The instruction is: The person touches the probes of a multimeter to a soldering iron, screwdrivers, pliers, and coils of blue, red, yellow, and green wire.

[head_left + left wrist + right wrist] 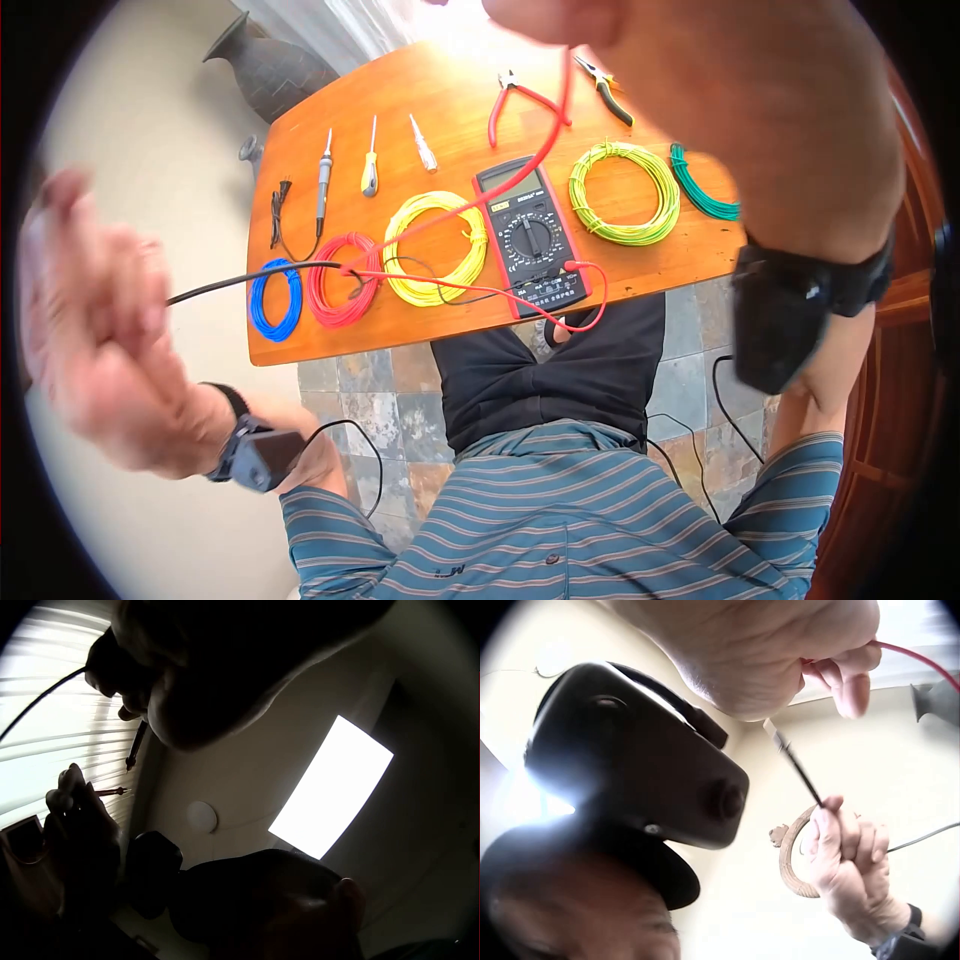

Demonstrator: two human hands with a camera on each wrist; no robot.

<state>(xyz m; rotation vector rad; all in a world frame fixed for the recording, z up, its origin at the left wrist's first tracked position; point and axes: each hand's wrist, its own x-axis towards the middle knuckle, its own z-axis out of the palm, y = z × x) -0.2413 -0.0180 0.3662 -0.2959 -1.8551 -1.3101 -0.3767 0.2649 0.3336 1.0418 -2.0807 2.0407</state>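
My left hand [110, 340] is raised to the left of the table, blurred in the head view. In the right wrist view its fingers grip a black test probe [802, 771], tip pointing up. A black lead [225, 285] runs from that hand. My right hand [570, 18] is lifted at the top of the head view, partly cut off. It holds a red test probe [111, 792], whose tip shows in the left wrist view close to the black one. The red lead [520, 180] hangs down over the multimeter [530, 235], which lies face up near the table's front edge.
On the wooden table [310, 130] lie blue [272, 325], red [325, 310], yellow [395, 280], yellow-green [580, 210] and green wire coils [700, 195]. Behind them are a soldering iron [323, 190], screwdriver [370, 170], small clear-handled screwdriver [424, 150], red-handled cutters [497, 115] and pliers [610, 100].
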